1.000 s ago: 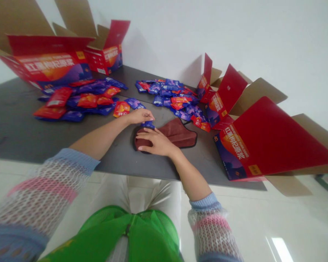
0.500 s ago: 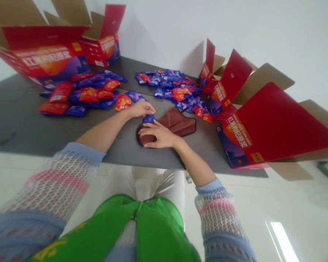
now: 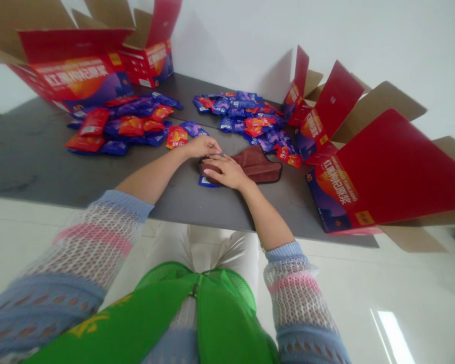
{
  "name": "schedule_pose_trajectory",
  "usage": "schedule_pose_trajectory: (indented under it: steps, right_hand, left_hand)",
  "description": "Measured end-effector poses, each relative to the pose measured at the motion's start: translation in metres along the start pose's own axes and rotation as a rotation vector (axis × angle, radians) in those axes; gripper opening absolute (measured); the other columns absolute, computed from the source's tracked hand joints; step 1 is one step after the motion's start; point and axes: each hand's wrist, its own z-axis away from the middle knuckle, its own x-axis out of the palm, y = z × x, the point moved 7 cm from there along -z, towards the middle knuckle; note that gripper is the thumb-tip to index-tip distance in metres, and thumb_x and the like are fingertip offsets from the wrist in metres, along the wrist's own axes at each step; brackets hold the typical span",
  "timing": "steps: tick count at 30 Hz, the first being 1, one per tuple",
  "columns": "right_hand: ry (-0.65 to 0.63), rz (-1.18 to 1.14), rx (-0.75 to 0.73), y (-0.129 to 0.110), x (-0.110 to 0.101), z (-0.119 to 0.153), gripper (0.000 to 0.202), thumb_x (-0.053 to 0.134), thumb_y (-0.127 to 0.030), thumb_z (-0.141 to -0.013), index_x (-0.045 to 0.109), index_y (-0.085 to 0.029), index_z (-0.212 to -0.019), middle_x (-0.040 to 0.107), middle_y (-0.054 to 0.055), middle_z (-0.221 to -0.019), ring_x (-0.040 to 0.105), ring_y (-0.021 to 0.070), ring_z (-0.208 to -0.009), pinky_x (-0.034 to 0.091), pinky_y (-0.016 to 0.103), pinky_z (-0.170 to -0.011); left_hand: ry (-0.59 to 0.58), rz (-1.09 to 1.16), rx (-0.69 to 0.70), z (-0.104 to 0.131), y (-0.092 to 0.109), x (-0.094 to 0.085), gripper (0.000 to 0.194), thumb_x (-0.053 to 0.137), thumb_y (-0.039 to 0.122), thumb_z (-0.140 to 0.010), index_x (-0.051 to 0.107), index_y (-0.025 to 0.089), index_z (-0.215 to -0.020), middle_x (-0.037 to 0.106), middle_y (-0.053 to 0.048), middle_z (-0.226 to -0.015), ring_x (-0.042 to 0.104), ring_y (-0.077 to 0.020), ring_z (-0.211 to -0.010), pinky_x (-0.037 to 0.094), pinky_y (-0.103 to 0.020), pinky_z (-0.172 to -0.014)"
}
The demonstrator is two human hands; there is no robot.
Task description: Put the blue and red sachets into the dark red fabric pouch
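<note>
My left hand (image 3: 205, 146) is closed in a pinch at the far end of a small blue pouch (image 3: 208, 182). Only the pouch's near end shows, poking out from under a brown cloth (image 3: 261, 166) with dark edging. Over the pouch, my right hand (image 3: 227, 170) holds part of the cloth, its fingers bent across it and close to my left fingertips. The rest of the cloth trails to the right on the dark grey table (image 3: 167, 189). Just beyond my left hand lie a red pouch (image 3: 176, 136) and a blue-purple pouch (image 3: 194, 128).
A heap of red and blue pouches (image 3: 127, 124) lies on the left, another heap (image 3: 246, 116) at the back middle. Open red cartons stand behind on the left (image 3: 87, 81) and along the right, the nearest carton (image 3: 337, 197) by the table's front edge.
My right hand and the cloth have slid away from me over the pouch, so its near end now shows instead of its far end. The view has shifted slightly.
</note>
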Motion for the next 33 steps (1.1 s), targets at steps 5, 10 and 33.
schedule_pose_trajectory:
  steps: [5,10,33]
  right_hand:
    - [-0.131,-0.181,-0.120,-0.014,0.001,0.014,0.042,0.055,-0.050,-0.095,0.068,-0.025,-0.126,0.066,0.005,-0.133,0.043,0.0217,-0.142,0.016,0.046,-0.121]
    - [-0.255,-0.339,-0.221,-0.022,0.006,0.023,0.036,0.060,-0.045,-0.094,0.070,-0.028,-0.123,0.069,0.002,-0.130,0.039,0.0219,-0.144,0.007,0.049,-0.123]
    - [-0.266,-0.378,-0.214,-0.017,0.003,0.028,0.036,0.051,-0.046,-0.098,0.071,-0.027,-0.121,0.068,0.002,-0.131,0.037,0.0186,-0.146,0.006,0.044,-0.124]
  left_hand:
    - [0.046,0.012,0.001,0.004,-0.002,0.000,0.021,0.080,0.028,-0.071,0.075,0.011,-0.082,0.073,-0.005,-0.069,0.059,-0.0092,-0.053,0.043,-0.019,-0.048]
    - [0.039,-0.027,0.008,0.004,-0.003,-0.002,0.021,0.079,0.027,-0.072,0.075,0.012,-0.086,0.074,-0.004,-0.073,0.060,-0.0094,-0.055,0.043,-0.017,-0.048]
    - [0.008,-0.018,0.010,0.007,-0.001,-0.001,0.026,0.078,0.033,-0.074,0.075,0.012,-0.090,0.075,-0.005,-0.076,0.058,-0.0097,-0.054,0.045,-0.020,-0.048]
